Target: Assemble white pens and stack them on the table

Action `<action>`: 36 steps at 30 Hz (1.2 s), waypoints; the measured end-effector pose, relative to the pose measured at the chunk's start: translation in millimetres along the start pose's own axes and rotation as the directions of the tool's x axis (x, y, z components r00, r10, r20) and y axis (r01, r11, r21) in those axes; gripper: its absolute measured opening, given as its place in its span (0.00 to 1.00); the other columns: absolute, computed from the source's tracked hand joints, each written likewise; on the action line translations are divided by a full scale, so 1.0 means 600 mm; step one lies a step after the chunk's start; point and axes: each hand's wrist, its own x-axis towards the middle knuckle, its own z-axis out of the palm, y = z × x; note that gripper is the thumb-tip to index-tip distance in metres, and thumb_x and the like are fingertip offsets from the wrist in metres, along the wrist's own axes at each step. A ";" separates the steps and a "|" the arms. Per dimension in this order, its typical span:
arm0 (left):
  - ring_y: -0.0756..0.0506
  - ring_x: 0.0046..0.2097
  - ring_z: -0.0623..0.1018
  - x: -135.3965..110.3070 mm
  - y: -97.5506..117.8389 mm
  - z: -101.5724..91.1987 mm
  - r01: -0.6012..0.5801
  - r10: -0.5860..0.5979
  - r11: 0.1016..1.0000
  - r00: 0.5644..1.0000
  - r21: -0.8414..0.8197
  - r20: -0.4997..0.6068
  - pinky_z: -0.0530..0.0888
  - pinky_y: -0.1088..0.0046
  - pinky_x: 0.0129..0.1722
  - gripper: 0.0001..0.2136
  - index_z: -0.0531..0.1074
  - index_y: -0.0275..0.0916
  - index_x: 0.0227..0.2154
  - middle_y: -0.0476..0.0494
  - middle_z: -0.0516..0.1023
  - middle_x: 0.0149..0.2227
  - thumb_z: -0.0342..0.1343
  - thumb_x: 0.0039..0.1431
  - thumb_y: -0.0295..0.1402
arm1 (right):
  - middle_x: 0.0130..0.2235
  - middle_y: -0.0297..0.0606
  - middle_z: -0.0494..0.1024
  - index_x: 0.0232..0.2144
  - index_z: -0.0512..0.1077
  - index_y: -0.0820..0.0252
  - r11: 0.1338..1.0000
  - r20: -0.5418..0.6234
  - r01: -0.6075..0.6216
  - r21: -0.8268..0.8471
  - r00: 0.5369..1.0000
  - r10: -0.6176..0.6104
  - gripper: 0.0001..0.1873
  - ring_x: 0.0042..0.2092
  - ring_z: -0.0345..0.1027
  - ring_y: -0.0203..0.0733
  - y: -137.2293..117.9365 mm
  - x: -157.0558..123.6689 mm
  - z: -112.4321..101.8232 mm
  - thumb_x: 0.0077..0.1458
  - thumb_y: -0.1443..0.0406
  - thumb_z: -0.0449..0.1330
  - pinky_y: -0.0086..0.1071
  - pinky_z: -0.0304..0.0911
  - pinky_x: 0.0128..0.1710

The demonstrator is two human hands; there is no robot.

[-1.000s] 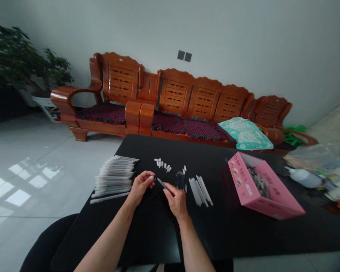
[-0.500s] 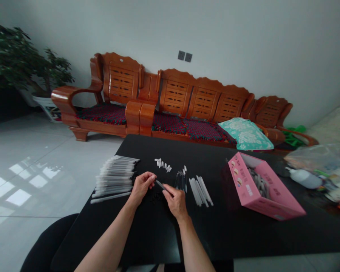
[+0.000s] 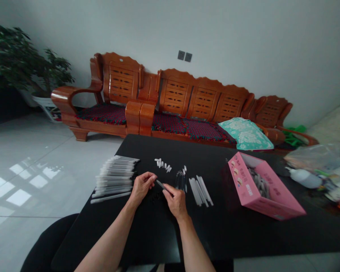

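Observation:
My right hand [image 3: 176, 200] is closed round a greyish pen barrel [image 3: 160, 184], whose front end points up and left toward my other hand. My left hand [image 3: 143, 186] pinches thumb and fingers together just off that end; what lies between the fingertips is too small to make out. Below the hands lies a little heap of small black parts [image 3: 155, 197]. Left of my left hand is a long row of whitish capped pens [image 3: 115, 175]. Thin dark refills [image 3: 181, 181] and several frosted empty barrels [image 3: 200, 190] lie beside my right hand.
Small white caps [image 3: 162, 164] are scattered beyond my hands on the black table [image 3: 147, 145]. A pink box [image 3: 274, 189] holding greyish pieces stands at the right, with a plastic bag [image 3: 314, 158] and a white bottle [image 3: 305, 178] past it. Behind the table is a wooden sofa [image 3: 175, 92].

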 end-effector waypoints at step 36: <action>0.43 0.54 0.72 0.179 -0.048 0.027 -0.300 0.240 0.449 0.948 0.842 0.210 0.66 0.69 0.54 0.20 0.73 0.36 0.49 0.39 0.76 0.51 0.47 0.55 0.20 | 0.44 0.43 0.81 0.47 0.76 0.60 0.954 -0.247 0.026 -0.298 0.964 -0.103 0.16 0.45 0.76 0.45 0.027 0.000 -0.007 0.60 0.62 0.55 0.30 0.70 0.45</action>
